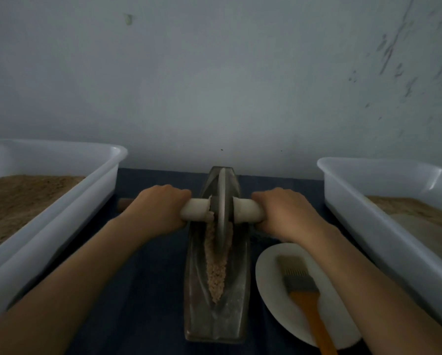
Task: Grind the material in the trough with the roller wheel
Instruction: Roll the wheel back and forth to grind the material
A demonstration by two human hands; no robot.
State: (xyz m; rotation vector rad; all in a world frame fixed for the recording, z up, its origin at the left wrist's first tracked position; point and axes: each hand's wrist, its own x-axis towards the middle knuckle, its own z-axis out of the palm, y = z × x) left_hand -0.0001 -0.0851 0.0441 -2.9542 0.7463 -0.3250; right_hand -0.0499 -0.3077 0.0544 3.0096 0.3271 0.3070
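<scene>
A long grey metal trough (pixel 216 321) lies lengthwise in the middle of the dark blue table. Pale coarse material (pixel 216 275) fills its groove on the near side. The metal roller wheel (pixel 222 208) stands upright in the groove, toward the far half of the trough. A white-wrapped axle handle sticks out on each side of it. My left hand (pixel 158 208) grips the left handle (pixel 197 210). My right hand (pixel 284 213) grips the right handle (pixel 248 210). Both forearms reach in from the bottom corners.
A white plastic tub (pixel 61 208) holding brown granular material stands at the left. A second white tub (pixel 384 226) with similar material stands at the right. A white plate (pixel 271 272) with an orange-handled brush (pixel 299 283) lies right of the trough. A grey wall rises behind.
</scene>
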